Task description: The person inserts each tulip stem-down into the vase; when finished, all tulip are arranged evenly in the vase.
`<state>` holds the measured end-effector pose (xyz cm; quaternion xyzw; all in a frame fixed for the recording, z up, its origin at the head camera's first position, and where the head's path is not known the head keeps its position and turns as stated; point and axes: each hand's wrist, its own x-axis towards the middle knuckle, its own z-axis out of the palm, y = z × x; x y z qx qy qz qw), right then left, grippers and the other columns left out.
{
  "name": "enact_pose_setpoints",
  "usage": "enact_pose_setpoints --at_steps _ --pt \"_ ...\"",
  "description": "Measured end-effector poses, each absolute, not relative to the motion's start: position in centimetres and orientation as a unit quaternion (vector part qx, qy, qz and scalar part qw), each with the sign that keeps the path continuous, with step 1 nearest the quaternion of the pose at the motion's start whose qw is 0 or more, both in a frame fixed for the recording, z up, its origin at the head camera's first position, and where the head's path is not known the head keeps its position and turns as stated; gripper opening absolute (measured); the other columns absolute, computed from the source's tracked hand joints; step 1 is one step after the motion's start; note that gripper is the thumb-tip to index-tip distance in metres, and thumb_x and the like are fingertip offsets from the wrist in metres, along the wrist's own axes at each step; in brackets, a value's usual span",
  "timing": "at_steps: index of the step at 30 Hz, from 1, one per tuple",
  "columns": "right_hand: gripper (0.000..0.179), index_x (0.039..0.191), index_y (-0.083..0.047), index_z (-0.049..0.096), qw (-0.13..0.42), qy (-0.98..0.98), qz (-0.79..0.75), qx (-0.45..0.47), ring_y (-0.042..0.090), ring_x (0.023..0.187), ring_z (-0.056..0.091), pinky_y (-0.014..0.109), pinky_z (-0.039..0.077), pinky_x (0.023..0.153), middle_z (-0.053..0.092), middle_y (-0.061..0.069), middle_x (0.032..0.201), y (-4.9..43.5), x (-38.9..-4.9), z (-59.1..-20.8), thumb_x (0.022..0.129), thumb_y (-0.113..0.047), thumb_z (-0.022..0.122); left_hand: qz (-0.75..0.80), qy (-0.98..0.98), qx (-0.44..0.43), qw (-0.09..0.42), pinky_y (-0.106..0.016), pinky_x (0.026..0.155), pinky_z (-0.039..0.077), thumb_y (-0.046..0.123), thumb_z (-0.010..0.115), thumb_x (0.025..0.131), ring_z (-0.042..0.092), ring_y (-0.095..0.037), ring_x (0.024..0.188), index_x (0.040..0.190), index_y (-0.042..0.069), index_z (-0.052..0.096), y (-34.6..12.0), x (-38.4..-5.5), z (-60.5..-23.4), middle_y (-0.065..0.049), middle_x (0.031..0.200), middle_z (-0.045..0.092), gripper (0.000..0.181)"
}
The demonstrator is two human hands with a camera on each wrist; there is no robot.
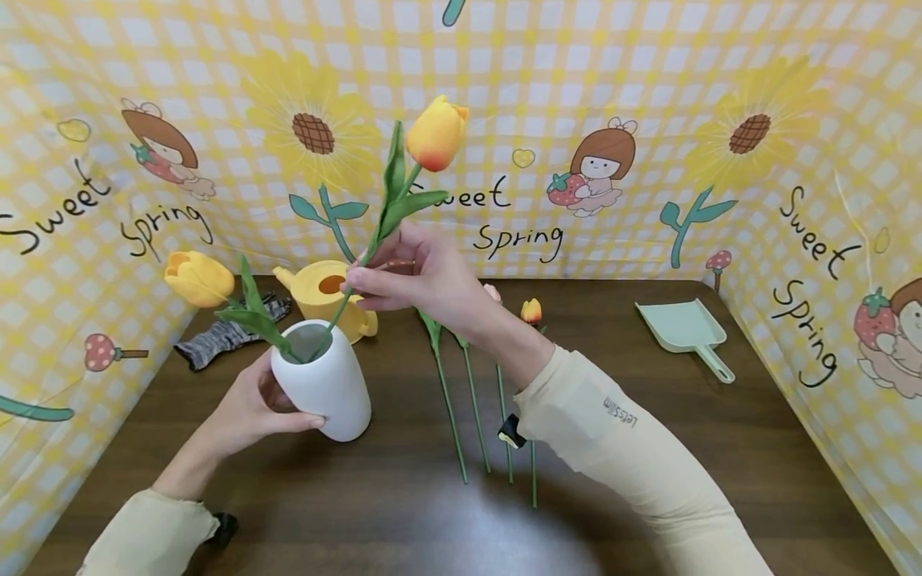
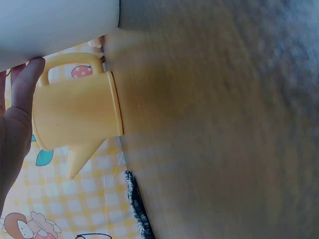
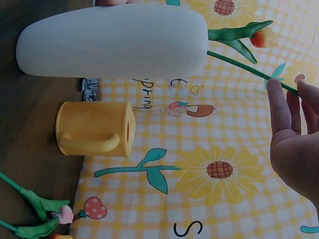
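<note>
My left hand (image 1: 248, 408) grips a white vase (image 1: 331, 400) from its left side, thumb across the front. The vase leans slightly on the dark table. A yellow tulip (image 1: 199, 278) stands in it, its bloom drooping out to the left. Above the mouth my right hand (image 1: 439, 280) pinches the green stem of an orange-yellow tulip (image 1: 435, 138) between thumb and fingers. That stem's lower end is inside the vase and hidden by its wall. In the right wrist view, the stem (image 3: 249, 68) runs from the vase's rim to the fingertips.
Behind the vase stands a yellow watering can (image 1: 306, 296), with a grey knitted glove-like item (image 1: 223, 342) at its left. Several more tulips lie with their stems (image 1: 450, 416) toward me, under the right forearm. A pale green dustpan (image 1: 684, 328) is at the back right. Checked cloth (image 1: 490, 48) walls the table.
</note>
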<state>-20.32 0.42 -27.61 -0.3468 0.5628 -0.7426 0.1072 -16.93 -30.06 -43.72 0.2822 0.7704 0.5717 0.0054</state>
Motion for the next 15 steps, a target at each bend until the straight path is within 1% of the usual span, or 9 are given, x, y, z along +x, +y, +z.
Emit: enact_pose_setpoints --at_steps 3,6,10,13,15 --pt "0.009 0.099 0.006 0.063 0.110 0.564 -0.744 -0.342 0.034 0.091 0.073 0.049 0.061 0.082 0.072 0.022 0.100 0.0 -20.4 -27.6 0.093 0.008 0.068 0.570 0.772 0.282 0.004 -0.037 0.075 0.063 -0.017 0.086 0.067 0.068 -0.019 0.106 0.147 0.005 0.042 -30.1 -16.9 -43.7 -0.010 0.129 0.059 0.094" --pt "0.008 0.098 0.005 0.064 0.108 0.563 -0.745 -0.340 0.036 0.092 0.072 0.049 0.061 0.082 0.072 0.021 0.099 -0.7 -20.5 -27.8 0.092 0.008 0.069 0.569 0.772 0.283 0.001 -0.037 0.074 0.063 -0.017 0.086 0.066 0.068 -0.019 0.105 0.147 0.005 0.043 -30.1 -16.9 -43.7 -0.011 0.129 0.059 0.094" --pt "0.008 0.096 0.005 0.064 0.111 0.565 -0.740 -0.347 0.027 0.086 0.073 0.047 0.060 0.084 0.071 0.021 0.097 -1.8 -20.7 -28.1 0.091 0.008 0.070 0.571 0.770 0.285 -0.003 -0.036 0.074 0.063 -0.019 0.086 0.066 0.068 -0.019 0.105 0.147 0.004 0.043 -30.3 -16.9 -43.6 -0.011 0.128 0.060 0.094" --pt "0.010 0.096 0.005 0.064 0.113 0.567 -0.737 -0.350 0.023 0.082 0.072 0.047 0.061 0.084 0.069 0.022 0.095 -2.4 -20.8 -28.5 0.090 0.009 0.071 0.571 0.769 0.286 -0.002 -0.036 0.075 0.063 -0.019 0.086 0.066 0.068 -0.018 0.105 0.146 0.004 0.043 -30.3 -16.9 -43.7 -0.010 0.128 0.060 0.094" --pt "0.011 0.098 0.006 0.065 0.114 0.574 -0.732 -0.350 0.023 0.081 0.071 0.045 0.061 0.084 0.069 0.020 0.094 -2.5 -20.9 -28.8 0.089 0.010 0.071 0.570 0.770 0.288 -0.001 -0.037 0.074 0.063 -0.018 0.086 0.067 0.067 -0.018 0.106 0.147 0.004 0.042 -30.2 -16.9 -43.7 -0.010 0.128 0.060 0.094"
